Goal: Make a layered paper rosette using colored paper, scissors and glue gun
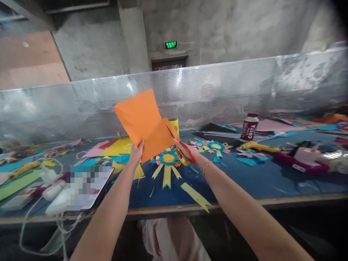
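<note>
My left hand [137, 150] pinches the lower edge of a sheet of orange paper [144, 123], held up above the table. In my right hand [187, 150] is a pair of scissors [187, 154] with red and yellow handles, its blades at the sheet's right part. A slit separates the large left part of the paper from a smaller right flap. Below the sheet lies a paper rosette [168, 159] with a blue ruffled ring, a yellow centre and yellow tails. Nearer the front edge, a pale yellow paper strip [196, 195] with a notched end overhangs slightly.
More paper rosettes [216, 145] lie to the right, near a dark red COSTA bottle [249, 127] and a yellow glue gun [259, 146]. At left are a tablet [99, 188], white cables [24, 232] and coloured paper [116, 146]. A perforated metal screen [225, 87] stands behind.
</note>
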A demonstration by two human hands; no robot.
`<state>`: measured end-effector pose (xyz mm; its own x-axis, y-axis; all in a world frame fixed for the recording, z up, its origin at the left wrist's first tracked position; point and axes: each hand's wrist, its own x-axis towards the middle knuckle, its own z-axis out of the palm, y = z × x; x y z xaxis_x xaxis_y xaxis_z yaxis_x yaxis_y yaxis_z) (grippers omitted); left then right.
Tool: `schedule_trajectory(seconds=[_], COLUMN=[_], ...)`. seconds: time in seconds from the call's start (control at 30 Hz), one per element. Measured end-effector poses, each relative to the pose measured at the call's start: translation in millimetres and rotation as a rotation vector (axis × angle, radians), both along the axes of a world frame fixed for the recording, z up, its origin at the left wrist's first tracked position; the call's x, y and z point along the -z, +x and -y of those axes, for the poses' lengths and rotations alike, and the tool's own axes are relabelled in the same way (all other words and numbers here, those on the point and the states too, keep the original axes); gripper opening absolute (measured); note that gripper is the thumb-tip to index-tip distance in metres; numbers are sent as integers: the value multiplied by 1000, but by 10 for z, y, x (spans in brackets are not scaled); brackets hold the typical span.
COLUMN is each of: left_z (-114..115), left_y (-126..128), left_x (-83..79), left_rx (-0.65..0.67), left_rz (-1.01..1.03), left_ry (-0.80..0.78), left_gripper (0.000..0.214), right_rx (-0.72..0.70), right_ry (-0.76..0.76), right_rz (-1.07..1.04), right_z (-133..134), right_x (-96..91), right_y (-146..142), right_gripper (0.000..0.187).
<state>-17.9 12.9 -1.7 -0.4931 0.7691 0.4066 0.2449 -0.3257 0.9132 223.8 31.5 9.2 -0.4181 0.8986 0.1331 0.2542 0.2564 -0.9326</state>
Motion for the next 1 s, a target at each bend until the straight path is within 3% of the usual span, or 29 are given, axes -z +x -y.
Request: schedule_trajectory(seconds=[0.3, 0.53, 0.67, 0.87, 1.0], left_z=[-36, 1, 8, -26, -20], left_y=[2, 20, 44, 46, 50], left_x=[55, 17, 21, 83, 74], left_rx=[18, -25, 31, 58, 76], left_rz=[-3, -22, -12, -27, -31], left_ry=[70, 36, 19, 25, 31], left_gripper=[29, 29, 28, 32, 37], right_rx=[104, 94, 27, 19, 98], right_ry=[2, -70, -128, -107, -52], right_rz=[9, -75, -130, -116, -57], right_z=[-17, -60, -2, 72, 44], right_x=[40, 39, -6, -68, -57], right_y=[-64, -66, -37, -16, -44], right_gripper=[53, 53, 59, 64, 61])
